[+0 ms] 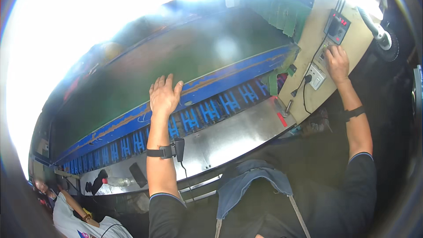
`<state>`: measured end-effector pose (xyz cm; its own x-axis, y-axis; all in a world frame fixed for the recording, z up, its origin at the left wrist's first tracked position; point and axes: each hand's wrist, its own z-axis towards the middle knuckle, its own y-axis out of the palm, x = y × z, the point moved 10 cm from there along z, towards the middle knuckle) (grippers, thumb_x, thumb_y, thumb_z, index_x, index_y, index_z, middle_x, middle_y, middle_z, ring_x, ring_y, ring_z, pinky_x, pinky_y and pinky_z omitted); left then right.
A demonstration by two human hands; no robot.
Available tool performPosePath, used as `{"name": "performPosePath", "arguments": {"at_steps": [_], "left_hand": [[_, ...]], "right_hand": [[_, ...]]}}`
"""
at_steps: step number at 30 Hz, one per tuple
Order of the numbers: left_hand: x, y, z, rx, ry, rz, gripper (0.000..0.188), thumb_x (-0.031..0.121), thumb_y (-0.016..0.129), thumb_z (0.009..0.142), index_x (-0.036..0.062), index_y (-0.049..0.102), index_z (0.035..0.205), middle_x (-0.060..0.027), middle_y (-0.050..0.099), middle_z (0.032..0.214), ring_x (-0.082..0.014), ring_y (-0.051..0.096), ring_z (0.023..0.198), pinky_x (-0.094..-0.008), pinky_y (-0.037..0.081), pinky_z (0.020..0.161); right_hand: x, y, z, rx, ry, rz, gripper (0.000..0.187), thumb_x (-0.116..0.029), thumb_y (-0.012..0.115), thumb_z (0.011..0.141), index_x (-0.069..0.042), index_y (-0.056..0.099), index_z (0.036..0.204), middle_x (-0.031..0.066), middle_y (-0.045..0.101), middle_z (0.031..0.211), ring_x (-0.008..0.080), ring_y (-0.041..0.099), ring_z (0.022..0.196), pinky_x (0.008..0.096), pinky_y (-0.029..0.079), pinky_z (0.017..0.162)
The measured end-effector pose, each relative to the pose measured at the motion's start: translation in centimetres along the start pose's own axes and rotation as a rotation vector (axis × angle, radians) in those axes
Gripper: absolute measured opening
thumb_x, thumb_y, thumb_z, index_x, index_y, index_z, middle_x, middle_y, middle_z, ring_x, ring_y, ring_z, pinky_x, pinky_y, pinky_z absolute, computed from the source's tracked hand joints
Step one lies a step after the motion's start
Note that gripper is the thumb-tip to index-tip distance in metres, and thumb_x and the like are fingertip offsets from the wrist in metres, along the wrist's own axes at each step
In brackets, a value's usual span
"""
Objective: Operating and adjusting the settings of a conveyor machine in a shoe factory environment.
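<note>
My left hand [164, 94] lies on the blue, worn front edge [238, 68] of a large green-topped surface [194, 57], palm down and fingers stretched. It holds nothing. Out to the right, my right hand [338, 64] has its fingers curled against a small plate on the cream side panel [328, 90]. What its fingertips grip or press is hidden beneath them. Just beyond that hand is a black control box [338, 26] with a red lit display. Nearer me sits a white wall socket [318, 78] with a black plug [308, 79] in it.
Blue H-shaped pieces [210, 111] line the gap below the green surface. A metal ledge [229, 132] runs in front, bearing a dark flat object [138, 175] and a clear bottle [118, 181]. Another person [75, 213] is at lower left. Cables and a flexible hose [369, 23] are right.
</note>
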<state>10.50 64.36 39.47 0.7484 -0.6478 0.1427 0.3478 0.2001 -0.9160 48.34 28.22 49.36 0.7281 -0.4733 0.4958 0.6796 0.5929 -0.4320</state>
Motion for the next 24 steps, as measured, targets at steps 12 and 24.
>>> {"name": "performPosePath", "arguments": {"at_steps": [12,24], "left_hand": [[-0.2,-0.5,-0.1,0.067,-0.014,-0.011,0.059,0.05,0.05,0.095,0.0066,0.055,0.134,-0.0218,0.052,0.14,-0.0362,0.044,0.135,-0.0493,0.031,0.113],[2.2,6.9,-21.7,0.191,-0.168,-0.483,0.062,0.029,0.066,0.089,0.0007,0.046,0.14,-0.0269,0.038,0.147,-0.0423,0.037,0.137,-0.052,0.032,0.112]], "right_hand": [[0.6,0.5,-0.5,-0.018,0.026,0.14,0.026,-0.006,0.072,0.07,-0.003,0.065,0.095,0.0076,0.059,0.093,0.0267,0.057,0.089,0.038,0.047,0.076],[1.8,3.2,-2.2,-0.053,-0.036,0.186,0.029,-0.01,0.067,0.088,-0.004,0.063,0.116,0.0139,0.06,0.112,0.0333,0.056,0.103,0.0429,0.047,0.089]]}}
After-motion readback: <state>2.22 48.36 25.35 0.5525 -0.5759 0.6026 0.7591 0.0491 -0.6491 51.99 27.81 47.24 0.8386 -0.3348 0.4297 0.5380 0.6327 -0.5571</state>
